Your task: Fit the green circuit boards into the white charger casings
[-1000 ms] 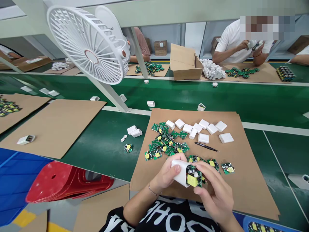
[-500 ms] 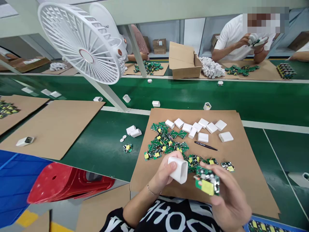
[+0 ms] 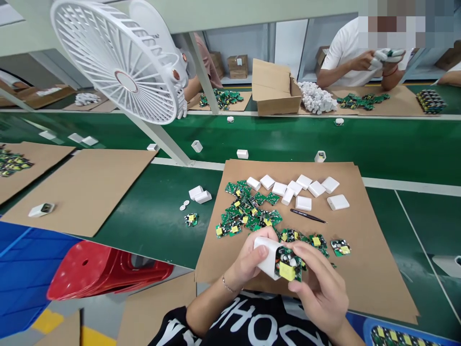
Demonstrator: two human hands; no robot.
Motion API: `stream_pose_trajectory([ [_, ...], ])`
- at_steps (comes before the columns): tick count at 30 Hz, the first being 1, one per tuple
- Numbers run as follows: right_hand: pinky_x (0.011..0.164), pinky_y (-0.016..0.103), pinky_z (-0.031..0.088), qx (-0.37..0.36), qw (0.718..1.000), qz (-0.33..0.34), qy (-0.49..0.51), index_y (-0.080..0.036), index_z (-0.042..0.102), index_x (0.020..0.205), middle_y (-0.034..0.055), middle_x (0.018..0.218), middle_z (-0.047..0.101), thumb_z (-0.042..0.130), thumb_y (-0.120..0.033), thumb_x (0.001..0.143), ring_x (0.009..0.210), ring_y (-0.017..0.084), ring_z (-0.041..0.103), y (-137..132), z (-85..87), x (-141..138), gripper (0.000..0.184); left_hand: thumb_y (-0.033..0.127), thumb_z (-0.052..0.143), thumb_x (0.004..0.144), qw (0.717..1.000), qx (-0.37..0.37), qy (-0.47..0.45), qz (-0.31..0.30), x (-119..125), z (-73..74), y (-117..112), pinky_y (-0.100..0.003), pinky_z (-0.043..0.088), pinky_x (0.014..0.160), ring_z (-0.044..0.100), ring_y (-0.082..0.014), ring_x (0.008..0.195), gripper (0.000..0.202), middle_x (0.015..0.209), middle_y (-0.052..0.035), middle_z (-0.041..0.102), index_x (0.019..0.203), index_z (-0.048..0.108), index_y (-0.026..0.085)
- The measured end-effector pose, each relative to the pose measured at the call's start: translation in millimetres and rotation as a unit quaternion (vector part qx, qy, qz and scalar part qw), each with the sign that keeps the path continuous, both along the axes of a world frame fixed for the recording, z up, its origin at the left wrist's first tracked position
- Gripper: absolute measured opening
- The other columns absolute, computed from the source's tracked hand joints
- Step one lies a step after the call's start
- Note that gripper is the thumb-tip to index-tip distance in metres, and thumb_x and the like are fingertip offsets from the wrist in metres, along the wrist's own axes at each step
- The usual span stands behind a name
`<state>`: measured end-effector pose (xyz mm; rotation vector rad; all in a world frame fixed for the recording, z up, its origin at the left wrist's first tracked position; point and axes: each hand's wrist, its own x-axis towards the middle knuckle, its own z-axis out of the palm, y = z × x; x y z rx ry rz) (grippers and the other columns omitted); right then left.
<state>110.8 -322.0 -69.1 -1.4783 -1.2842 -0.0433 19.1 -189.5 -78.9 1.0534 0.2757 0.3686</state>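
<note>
My left hand (image 3: 255,257) is closed round a white plastic charger housing (image 3: 266,259), its open end facing right. A green circuit board (image 3: 289,265) with a yellow transformer sits at that opening, partly inside it. The fingers of my right hand (image 3: 319,283) grip the board's outer end. Just beyond my hands, a heap of circuit boards (image 3: 248,211) covers the left part of the cardboard sheet (image 3: 363,269). Several white housings (image 3: 303,203) lie toward its far edge, and a black pen-like tool (image 3: 308,216) rests in front of them.
A white fan (image 3: 126,81) hangs at the upper left on a slanted post. Single housings ride along the green conveyor (image 3: 281,137). Across it, a person (image 3: 345,53) in a white shirt handles white parts. Red stools (image 3: 86,274) stand at lower left.
My right hand has moved left, bringing the circuit board from beside the housing into its opening. The housings on the conveyor have shifted right.
</note>
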Motion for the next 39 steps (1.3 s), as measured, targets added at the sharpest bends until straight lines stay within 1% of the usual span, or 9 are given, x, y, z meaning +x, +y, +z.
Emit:
stream_pose_trajectory([
  [15,0.088,0.038,0.059,-0.013,1.000,-0.019,0.004,-0.023,0.055,0.134,0.0116,0.115,0.067,0.060,-0.030,0.091,0.105,0.025,0.067,0.7,-9.7,1.4,0.043,0.066,0.068,0.067,0.999,-0.037,0.007,0.012,4.5,-2.4,-3.8,-0.019,0.020,0.041,0.028,-0.0048,0.042,0.054,0.051,0.0058,0.040,0.067,0.048,0.017],
  [21,0.104,0.045,0.047,-0.120,0.982,0.089,0.118,-0.027,0.045,0.143,0.0129,0.149,0.042,0.047,-0.066,0.086,0.136,0.030,0.043,5.8,-4.5,8.6,0.069,0.066,0.080,0.048,0.987,-0.112,0.023,-0.108,8.8,-14.9,5.6,-0.019,0.029,0.040,0.038,-0.0058,0.040,0.060,0.049,0.0035,0.048,0.063,0.053,0.014],
  [23,0.109,0.047,0.042,-0.150,0.968,0.125,0.156,-0.027,0.046,0.142,0.0126,0.147,0.045,0.051,-0.063,0.087,0.139,0.029,0.040,9.3,-4.7,8.6,0.067,0.070,0.080,0.044,0.987,-0.113,0.029,-0.112,11.0,-22.9,5.6,-0.020,0.032,0.041,0.040,-0.0070,0.042,0.064,0.050,0.0035,0.048,0.062,0.053,0.014],
  [26,0.105,0.042,0.047,-0.142,0.958,0.109,0.225,-0.025,0.056,0.132,0.0121,0.134,0.059,0.057,-0.047,0.091,0.128,0.026,0.054,14.2,-8.8,6.3,0.047,0.073,0.072,0.059,0.991,-0.101,0.044,-0.071,9.2,-31.9,2.5,-0.020,0.037,0.048,0.044,-0.0082,0.050,0.062,0.060,0.0026,0.050,0.076,0.056,0.015],
  [29,0.090,0.033,0.057,-0.113,0.936,0.095,0.318,-0.020,0.058,0.126,0.0126,0.122,0.067,0.059,-0.037,0.091,0.109,0.022,0.067,17.0,-16.3,3.5,0.039,0.063,0.061,0.080,0.994,0.072,0.024,0.081,-0.4,-33.5,2.4,-0.025,0.044,0.068,0.053,-0.0142,0.076,0.050,0.089,-0.0035,0.057,0.102,0.054,0.019],
  [31,0.086,0.028,0.058,-0.095,0.923,0.102,0.358,-0.020,0.060,0.123,0.0122,0.119,0.069,0.060,-0.035,0.090,0.104,0.020,0.069,17.9,-22.2,2.4,0.036,0.057,0.063,0.082,0.941,0.298,-0.047,0.152,-8.2,-29.3,7.5,-0.036,0.042,0.090,0.053,-0.0224,0.104,0.055,0.118,-0.0095,0.054,0.123,0.047,0.025],
  [33,0.084,0.027,0.059,-0.074,0.916,0.098,0.383,-0.021,0.063,0.120,0.0112,0.116,0.070,0.060,-0.036,0.090,0.101,0.019,0.070,18.4,-27.7,2.3,0.033,0.044,0.068,0.081,0.853,0.502,-0.109,0.091,-14.3,-21.4,15.9,-0.047,0.032,0.102,0.047,-0.0298,0.122,0.063,0.135,-0.0125,0.049,0.135,0.040,0.030],
  [35,0.087,0.029,0.058,-0.065,0.910,0.095,0.399,-0.021,0.065,0.117,0.0110,0.115,0.071,0.060,-0.037,0.090,0.102,0.020,0.070,18.3,-32.0,3.4,0.031,0.023,0.064,0.083,0.775,0.621,-0.116,-0.002,-17.5,-12.2,24.2,-0.049,0.034,0.099,0.050,-0.0306,0.120,0.060,0.133,-0.0129,0.055,0.137,0.041,0.032],
  [39,0.097,0.036,0.053,-0.095,0.890,0.149,0.420,-0.024,0.061,0.126,0.0118,0.128,0.065,0.062,-0.038,0.089,0.115,0.022,0.064,15.7,-35.0,6.7,0.039,0.011,0.056,0.084,0.729,0.679,-0.087,0.022,-17.7,-0.5,31.5,-0.042,0.048,0.085,0.060,-0.0270,0.104,0.047,0.118,-0.0150,0.062,0.129,0.052,0.026],
])
